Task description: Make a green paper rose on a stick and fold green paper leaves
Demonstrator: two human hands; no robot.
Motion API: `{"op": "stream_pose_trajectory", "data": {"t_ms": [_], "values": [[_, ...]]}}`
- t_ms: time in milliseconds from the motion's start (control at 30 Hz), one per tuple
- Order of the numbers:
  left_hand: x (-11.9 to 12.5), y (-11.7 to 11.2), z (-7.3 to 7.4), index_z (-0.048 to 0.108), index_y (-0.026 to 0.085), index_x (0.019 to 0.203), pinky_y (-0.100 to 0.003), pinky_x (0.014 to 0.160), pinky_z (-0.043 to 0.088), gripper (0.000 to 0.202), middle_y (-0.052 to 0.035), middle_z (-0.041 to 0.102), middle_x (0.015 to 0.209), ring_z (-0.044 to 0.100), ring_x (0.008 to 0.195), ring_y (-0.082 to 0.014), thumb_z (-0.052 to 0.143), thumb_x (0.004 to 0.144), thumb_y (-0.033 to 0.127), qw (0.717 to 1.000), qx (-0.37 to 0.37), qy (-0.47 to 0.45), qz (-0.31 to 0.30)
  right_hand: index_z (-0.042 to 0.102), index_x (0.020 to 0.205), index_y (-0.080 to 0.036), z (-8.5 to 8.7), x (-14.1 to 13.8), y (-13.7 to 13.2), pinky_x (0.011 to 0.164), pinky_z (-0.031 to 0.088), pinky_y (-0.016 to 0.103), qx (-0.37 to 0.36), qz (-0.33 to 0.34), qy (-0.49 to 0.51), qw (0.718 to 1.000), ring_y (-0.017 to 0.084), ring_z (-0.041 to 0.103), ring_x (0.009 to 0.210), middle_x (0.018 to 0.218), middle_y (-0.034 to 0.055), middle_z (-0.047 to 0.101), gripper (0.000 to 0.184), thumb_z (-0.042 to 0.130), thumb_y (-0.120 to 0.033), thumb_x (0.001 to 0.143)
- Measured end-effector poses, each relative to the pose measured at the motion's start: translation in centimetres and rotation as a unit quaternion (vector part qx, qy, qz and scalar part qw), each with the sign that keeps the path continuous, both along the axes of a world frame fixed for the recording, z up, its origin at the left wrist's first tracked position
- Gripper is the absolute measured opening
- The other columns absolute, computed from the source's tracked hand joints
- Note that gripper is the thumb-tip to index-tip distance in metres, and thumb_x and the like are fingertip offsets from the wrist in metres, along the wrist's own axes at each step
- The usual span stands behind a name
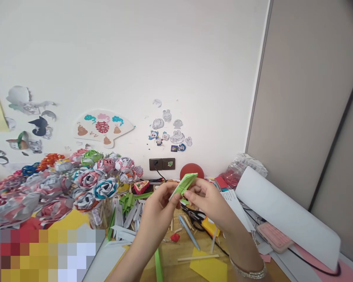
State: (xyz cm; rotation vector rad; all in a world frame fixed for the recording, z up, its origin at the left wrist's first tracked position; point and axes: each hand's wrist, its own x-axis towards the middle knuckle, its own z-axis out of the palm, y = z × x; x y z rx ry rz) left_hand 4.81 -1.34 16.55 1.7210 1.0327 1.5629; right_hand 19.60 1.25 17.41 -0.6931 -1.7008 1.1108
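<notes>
Between my two hands, raised above the desk, is a folded piece of green paper (186, 183) with a pale edge on its left side. My left hand (164, 199) pinches its lower left part between thumb and fingers. The fingers of my right hand (202, 196) close on its right side, and some fingertips are hidden behind the paper. Below my hands lie a blue-grey pen (189, 232), black-handled scissors (195, 217) and a small red scrap (174, 237). Folded white and green paper strips (129, 213) are heaped left of my left hand.
Many folded paper flowers (91, 178) crowd the left side, some in a clear container (101, 215). Yellow paper (208, 266) and a thin stick (198, 258) lie in front. At right are a large white roll (288, 223) and a pink keyboard-like object (274, 236). A socket (161, 164) is on the wall.
</notes>
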Motion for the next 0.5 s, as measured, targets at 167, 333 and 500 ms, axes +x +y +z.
{"op": "stream_pose_trajectory", "data": {"t_ms": [167,333,500], "values": [[-0.1,-0.1,0.4,0.063,0.013,0.088,-0.024,0.06,0.044,0.026,-0.0019,0.065,0.075,0.054,0.059,-0.0116,0.069,0.073,0.034,0.985,-0.093,-0.122,-0.074,0.059,0.092,-0.017,-0.4,0.3,0.5,0.05,0.033,0.021,-0.006,0.024,0.011,1.0,0.009,0.044,0.052,0.057,-0.006,0.049,0.022,0.061,-0.035,0.081],[-0.4,0.2,0.2,0.067,0.012,0.086,-0.023,0.055,0.041,0.029,-0.0017,0.063,0.069,0.052,0.055,-0.0101,0.075,0.067,0.033,0.963,-0.136,-0.181,-0.149,0.057,0.092,-0.017,-0.6,0.5,1.1,0.048,0.033,0.02,-0.008,0.062,0.035,0.997,0.008,0.044,0.05,0.061,-0.0056,0.052,0.03,0.067,-0.04,0.075],[-0.4,0.0,0.4,0.068,0.013,0.083,-0.024,0.059,0.043,0.028,-0.0004,0.063,0.065,0.054,0.057,-0.0115,0.075,0.068,0.035,0.98,-0.113,-0.132,-0.1,0.06,0.087,-0.018,-0.1,0.9,0.6,0.048,0.036,0.02,0.012,0.013,0.027,0.999,0.008,0.046,0.054,0.066,-0.0043,0.052,0.022,0.069,-0.035,0.075]]}}
